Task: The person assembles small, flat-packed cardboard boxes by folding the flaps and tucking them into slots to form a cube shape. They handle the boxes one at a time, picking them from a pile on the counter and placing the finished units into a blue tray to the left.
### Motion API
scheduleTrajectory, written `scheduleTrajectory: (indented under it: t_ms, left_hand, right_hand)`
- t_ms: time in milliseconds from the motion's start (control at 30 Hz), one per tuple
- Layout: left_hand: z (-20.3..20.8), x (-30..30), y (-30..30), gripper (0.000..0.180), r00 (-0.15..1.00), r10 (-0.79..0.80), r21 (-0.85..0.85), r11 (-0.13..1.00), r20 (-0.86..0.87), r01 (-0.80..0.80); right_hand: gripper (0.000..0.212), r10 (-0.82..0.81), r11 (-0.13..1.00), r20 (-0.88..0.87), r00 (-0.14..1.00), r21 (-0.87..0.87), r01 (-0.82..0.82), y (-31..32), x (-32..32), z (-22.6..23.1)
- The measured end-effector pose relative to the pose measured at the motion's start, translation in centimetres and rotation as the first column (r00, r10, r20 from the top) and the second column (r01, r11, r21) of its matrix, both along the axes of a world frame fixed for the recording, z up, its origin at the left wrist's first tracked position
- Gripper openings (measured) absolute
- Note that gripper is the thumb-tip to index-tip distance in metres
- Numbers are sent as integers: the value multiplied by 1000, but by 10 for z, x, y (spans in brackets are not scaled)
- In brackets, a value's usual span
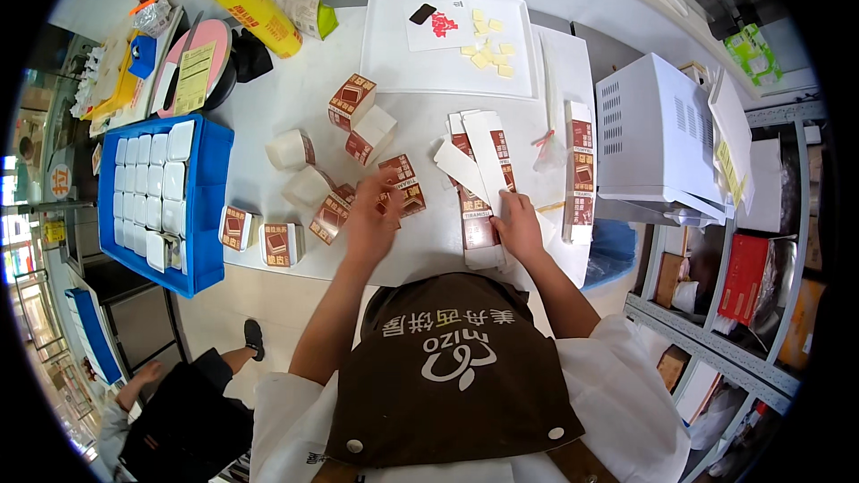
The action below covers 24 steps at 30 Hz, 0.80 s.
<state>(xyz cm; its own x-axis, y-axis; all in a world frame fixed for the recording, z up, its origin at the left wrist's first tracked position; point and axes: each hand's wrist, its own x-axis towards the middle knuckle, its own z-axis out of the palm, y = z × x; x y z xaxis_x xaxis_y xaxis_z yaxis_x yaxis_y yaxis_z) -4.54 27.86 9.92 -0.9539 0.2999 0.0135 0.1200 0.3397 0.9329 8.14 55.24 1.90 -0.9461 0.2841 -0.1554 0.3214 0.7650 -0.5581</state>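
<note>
My left hand [370,219] is at the table's middle, fingers apart, over a group of folded brown-and-white paper sleeves. Its fingertips lie beside a brown printed sleeve [404,186]; whether they touch it is hard to see. My right hand [521,225] pinches the near end of a flat white-and-brown carton strip [490,156] on a stack of flattened sleeves [478,231]. Opened sleeves stand or lie left of my left hand, among them an upright one [282,244] near the front edge and a tilted one [352,100] farther back.
A blue crate [208,206] of white lidded tubs stands at left. Behind is a white tray [385,72] with pale yellow squares and a card. Another row of flat sleeves [580,170] lies right, before a white appliance [658,125]. Another person [183,420] is at lower left.
</note>
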Motion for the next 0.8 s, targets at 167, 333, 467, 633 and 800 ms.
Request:
scheduleTrajectory:
  t_ms: [167,333,467,633,800]
  left_hand:
    - [-17,30,33,29,937,-253,137,965,240,225]
    - [-20,33,54,52,793,-259,275,954,551,120]
    - [-12,32,73,73,811,-86,336,931,579,-140]
    - [31,1,60,57,782,183,528,644,596,-553]
    - [53,-7,20,55,851,61,720,503,522,-478]
  right_hand:
    - [28,-31,985,41,999,-166,37,24,1,-1]
    - [17,-220,968,4,975,-123,219,16,-6,29]
    - [13,-1,998,-257,966,-61,-16,-22,-11,87]
    - [13,339,939,-299,892,53,-340,-49,-10,116]
    - [12,175,831,20,984,-539,-137,-25,2,87]
